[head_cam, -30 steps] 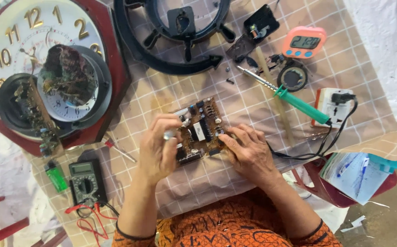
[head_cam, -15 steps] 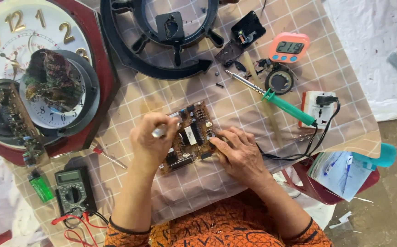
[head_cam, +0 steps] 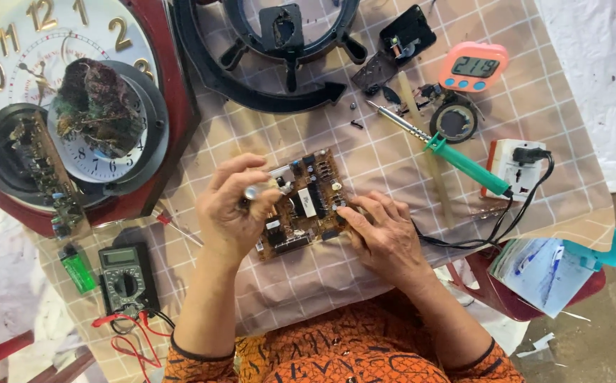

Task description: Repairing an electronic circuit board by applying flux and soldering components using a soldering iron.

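Head view: circuit board point(head_cam: 306, 206), mid-counter point(head_cam: 386, 159) on checked cloth. Left hand point(head_cam: 233, 209) closed on a small metal-tipped tool point(head_cam: 253, 191), kind unclear, covering the board's left edge. Right hand point(head_cam: 382, 234) lies open, fingertips pressing the board's right edge. Wall clock point(head_cam: 74, 106) cut off upper left.

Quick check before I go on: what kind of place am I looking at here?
Most likely a small electronics or clock repair bench. A soldering iron, a multimeter and an opened wall clock lie around the circuit board that the left hand and right hand hold.
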